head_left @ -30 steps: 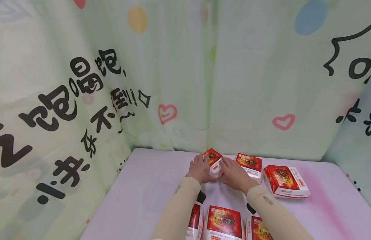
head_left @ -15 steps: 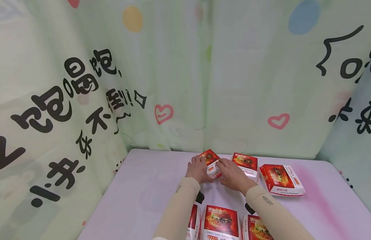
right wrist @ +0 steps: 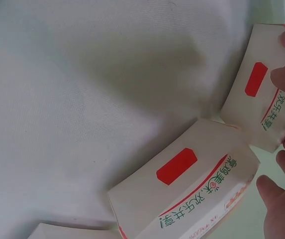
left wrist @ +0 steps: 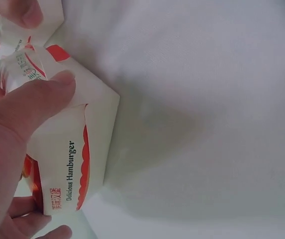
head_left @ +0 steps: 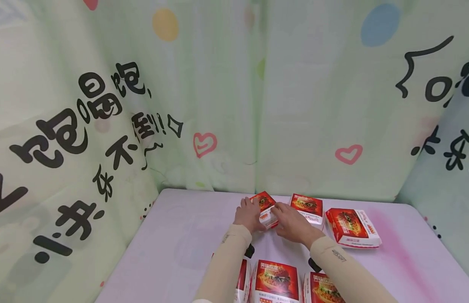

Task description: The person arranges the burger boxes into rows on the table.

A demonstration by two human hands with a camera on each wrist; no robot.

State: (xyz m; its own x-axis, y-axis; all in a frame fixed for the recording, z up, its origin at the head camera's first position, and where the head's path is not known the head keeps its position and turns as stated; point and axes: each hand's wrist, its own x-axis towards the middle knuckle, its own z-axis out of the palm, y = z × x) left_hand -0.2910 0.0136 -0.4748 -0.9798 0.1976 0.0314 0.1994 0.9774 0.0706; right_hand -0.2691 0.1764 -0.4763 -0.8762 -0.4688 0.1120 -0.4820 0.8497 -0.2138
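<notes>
A red-and-white hamburger box (head_left: 266, 201) stands at an angle near the table's back edge, between both hands. My left hand (head_left: 247, 214) grips its left side; in the left wrist view the thumb (left wrist: 47, 99) lies across the white face printed "Delicious Hamburger". From the other side my right hand (head_left: 293, 222) holds the same box, its thumb on the white face and its fingers (right wrist: 270, 189) at the edge. Just right of it is a second hamburger box (right wrist: 177, 172), close to the held one. Hands partly cover the held box.
A third hamburger box (head_left: 353, 228) sits tilted at the back right. Several more boxes form a front row, among them a middle box (head_left: 277, 280) and a right box (head_left: 322, 288), partly under the forearms. A patterned curtain (head_left: 295, 105) rises behind the table (head_left: 174, 235).
The head view has shifted a little, so the scene slides left. Both hands stay on the angled box, which has at most turned or moved slightly between them.
</notes>
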